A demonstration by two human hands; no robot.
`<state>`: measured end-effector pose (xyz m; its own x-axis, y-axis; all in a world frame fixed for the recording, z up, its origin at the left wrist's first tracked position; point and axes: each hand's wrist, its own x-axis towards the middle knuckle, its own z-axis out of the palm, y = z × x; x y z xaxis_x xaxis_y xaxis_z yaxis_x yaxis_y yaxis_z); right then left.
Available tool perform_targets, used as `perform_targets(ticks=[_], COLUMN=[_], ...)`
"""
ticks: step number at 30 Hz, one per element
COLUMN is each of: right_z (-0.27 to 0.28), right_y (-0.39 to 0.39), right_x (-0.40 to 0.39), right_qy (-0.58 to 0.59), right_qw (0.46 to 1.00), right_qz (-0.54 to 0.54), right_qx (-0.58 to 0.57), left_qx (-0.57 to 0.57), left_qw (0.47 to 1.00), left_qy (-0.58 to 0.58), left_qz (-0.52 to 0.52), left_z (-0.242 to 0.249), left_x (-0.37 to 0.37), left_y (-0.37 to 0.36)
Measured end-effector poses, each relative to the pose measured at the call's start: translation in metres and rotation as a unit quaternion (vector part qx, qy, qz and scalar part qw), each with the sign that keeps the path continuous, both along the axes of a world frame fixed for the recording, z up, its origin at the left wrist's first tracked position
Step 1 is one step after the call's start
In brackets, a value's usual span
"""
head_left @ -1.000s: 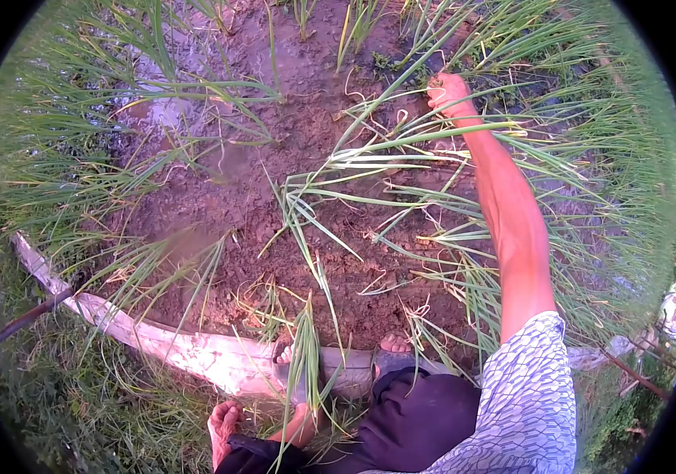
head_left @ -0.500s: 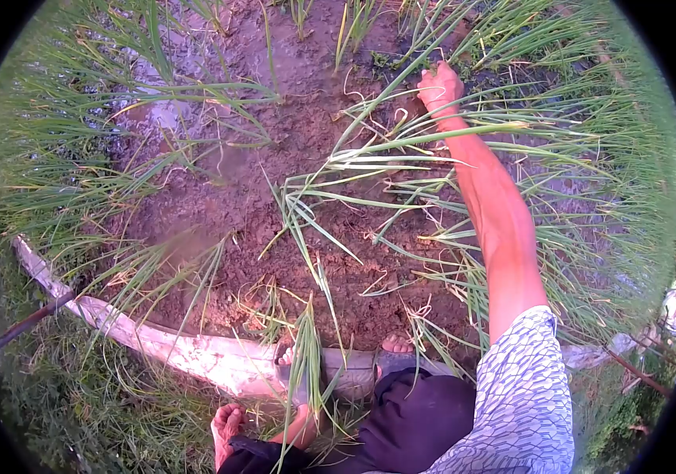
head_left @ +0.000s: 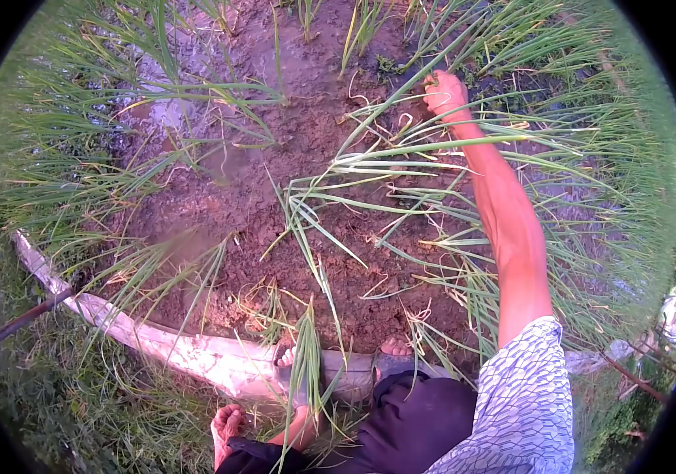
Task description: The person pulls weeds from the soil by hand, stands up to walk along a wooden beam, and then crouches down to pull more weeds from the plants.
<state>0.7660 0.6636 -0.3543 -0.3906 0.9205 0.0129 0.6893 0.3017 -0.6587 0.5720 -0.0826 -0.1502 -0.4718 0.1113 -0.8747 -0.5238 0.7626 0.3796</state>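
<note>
My right hand [head_left: 445, 93] reaches far out to the upper right, low over the wet soil. Its fingers are closed, with a bit of small green weed [head_left: 431, 80] showing at the fingertips. Long green onion plants [head_left: 425, 148] lean and lie across the soil beside and below my right forearm. My left hand [head_left: 228, 422] is near the bottom edge, beside my lower leg, with its fingers curled shut. Whatever may be inside that fist is hidden. A clump of onion leaves [head_left: 305, 359] hangs in front of my foot.
A pale log-like border [head_left: 172, 344] curves along the near side of the muddy bed [head_left: 227, 205]. My sandalled feet rest by it. Grass [head_left: 116, 403] grows outside it. A thin pole [head_left: 22, 322] juts in at left. Dense onion plants [head_left: 69, 126] line both sides.
The view has shifted slightly, moving the scene a little to the right. My right hand appears slightly lower and farther right, still closed. My left hand stays curled in nearly the same place.
</note>
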Motion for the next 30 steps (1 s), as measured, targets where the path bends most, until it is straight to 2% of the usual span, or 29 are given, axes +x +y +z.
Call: perform_targets(ticks=[1, 2, 3, 5, 8, 9, 10, 13, 17, 18, 22, 23, 25, 27, 28, 30], right_z=[-0.001, -0.007, -0.010, -0.017, -0.023, -0.019, -0.018, -0.011, -0.024, -0.025, -0.030, -0.034, -0.001, 0.017, 0.030, -0.003], right_y=[-0.001, -0.007, -0.009, -0.013, -0.011, -0.012, -0.016, -0.024, -0.007, -0.008, 0.000, 0.000, -0.012, -0.024, -0.028, -0.016], right_x=[0.005, -0.002, -0.005, -0.013, -0.024, -0.030, -0.035, -0.048, -0.059, -0.060, -0.059, -0.057, -0.067, -0.077, -0.081, -0.087], right_qy=[-0.066, -0.105, -0.118, -0.113, -0.071, -0.120, -0.092, -0.046, -0.096, -0.094, -0.102, -0.065, -0.114, -0.137, -0.154, -0.113], right_qw=[0.991, 0.982, 0.981, 0.974, 0.979, 0.985, 0.987, 0.986, 0.986, 0.985, 0.987, 0.988, 0.992, 0.989, 0.986, 0.989], right_qz=[0.076, 0.046, 0.071, 0.065, 0.093, 0.061, 0.044, -0.028, -0.014, -0.049, -0.022, -0.011, -0.003, -0.027, 0.011, -0.001], right_qx=[0.083, 0.148, 0.138, 0.187, 0.168, 0.105, 0.123, 0.157, 0.133, 0.133, 0.122, 0.138, 0.053, 0.050, 0.058, 0.099], left_qx=[0.001, 0.002, -0.005, -0.017, -0.020, -0.023, -0.012, -0.017, -0.017, -0.017, -0.009, -0.005, -0.014, -0.024, -0.025, -0.023], left_qw=[1.000, 1.000, 1.000, 1.000, 1.000, 1.000, 1.000, 1.000, 1.000, 1.000, 1.000, 1.000, 1.000, 1.000, 1.000, 1.000], left_qy=[-0.001, 0.004, 0.003, -0.001, -0.003, -0.003, -0.006, -0.004, -0.001, 0.003, 0.006, 0.005, 0.010, 0.008, 0.007, 0.006], left_qz=[0.000, 0.010, 0.009, 0.007, -0.003, -0.009, 0.015, -0.017, -0.005, -0.011, -0.016, -0.012, -0.003, 0.003, -0.014, -0.020], left_z=[-0.002, -0.004, -0.005, -0.005, -0.002, 0.000, 0.001, 0.004, 0.001, 0.002, 0.007, 0.008, 0.010, 0.011, 0.011, 0.009], left_x=[0.000, 0.001, 0.000, -0.003, -0.008, -0.009, -0.007, -0.004, -0.003, -0.004, -0.003, -0.002, 0.001, 0.003, 0.002, -0.002], left_y=[-0.003, -0.005, -0.008, -0.009, 0.003, 0.008, 0.013, 0.012, 0.005, 0.006, 0.016, 0.017, 0.022, 0.023, 0.021, 0.013])
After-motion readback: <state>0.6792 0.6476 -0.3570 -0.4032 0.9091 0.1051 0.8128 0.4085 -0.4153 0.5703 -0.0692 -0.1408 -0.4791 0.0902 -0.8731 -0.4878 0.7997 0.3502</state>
